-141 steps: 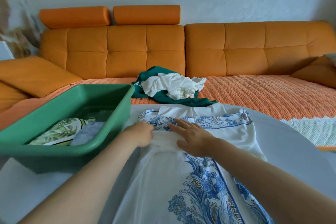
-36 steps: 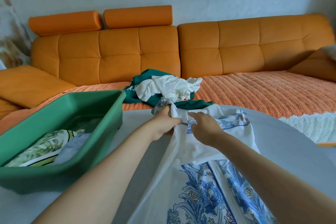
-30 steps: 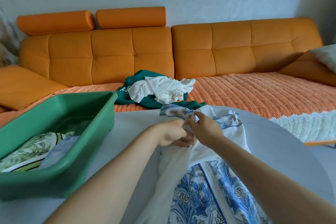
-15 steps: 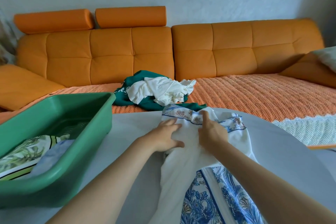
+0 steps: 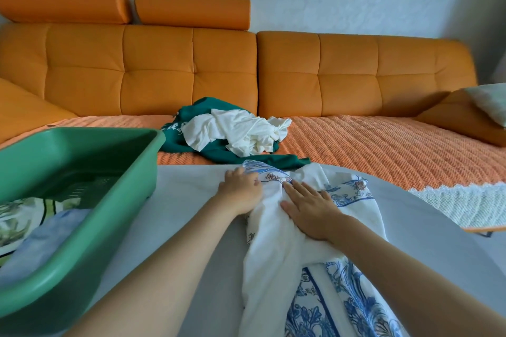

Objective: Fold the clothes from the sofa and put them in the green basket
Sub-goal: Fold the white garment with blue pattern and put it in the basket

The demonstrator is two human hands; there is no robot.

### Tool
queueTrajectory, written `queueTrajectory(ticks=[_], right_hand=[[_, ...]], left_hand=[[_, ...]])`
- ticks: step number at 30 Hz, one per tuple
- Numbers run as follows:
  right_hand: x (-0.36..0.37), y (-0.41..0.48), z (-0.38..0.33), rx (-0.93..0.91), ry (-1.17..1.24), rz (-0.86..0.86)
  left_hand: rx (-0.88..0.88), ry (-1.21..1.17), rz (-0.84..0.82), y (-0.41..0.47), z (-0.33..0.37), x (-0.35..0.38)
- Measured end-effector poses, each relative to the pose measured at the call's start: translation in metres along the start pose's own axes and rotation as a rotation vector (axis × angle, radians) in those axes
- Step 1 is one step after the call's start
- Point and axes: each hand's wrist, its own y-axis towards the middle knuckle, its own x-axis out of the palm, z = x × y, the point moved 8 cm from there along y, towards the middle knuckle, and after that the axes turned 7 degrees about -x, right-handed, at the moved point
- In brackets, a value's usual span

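Both the left hand (image 5: pixel 241 192) and right hand (image 5: pixel 310 210) press flat, fingers straight, on the blue-patterned white garment (image 5: pixel 273 243).

Since the earliest frame the blue-and-white garment (image 5: pixel 276 249) lies narrower. Its left side is folded over the middle, plain white face up, and the patterned band (image 5: pixel 269 174) is bunched at the far edge. The pinch seen a second ago is released: the right hand (image 5: pixel 309 208) now lies flat on the white cloth, and the left hand (image 5: pixel 241 191) rests at the band's left end.
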Motion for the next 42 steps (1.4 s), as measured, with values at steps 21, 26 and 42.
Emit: queueTrajectory(ticks=[21,26,42], right_hand=[[0.009,0.093,-0.036,-0.028,0.076,0.006],[0.007,0.112,-0.027,-0.01,0.062,0.016],[-0.004,0.007,-0.056,-0.114,0.159,0.116]], left_hand=[[-0.07,0.019,0.163,0.041,-0.056,-0.031],[-0.086,0.106,0.231,0.057,-0.057,-0.032],[0.138,0.215,-0.034,-0.037,-0.025,-0.023]])
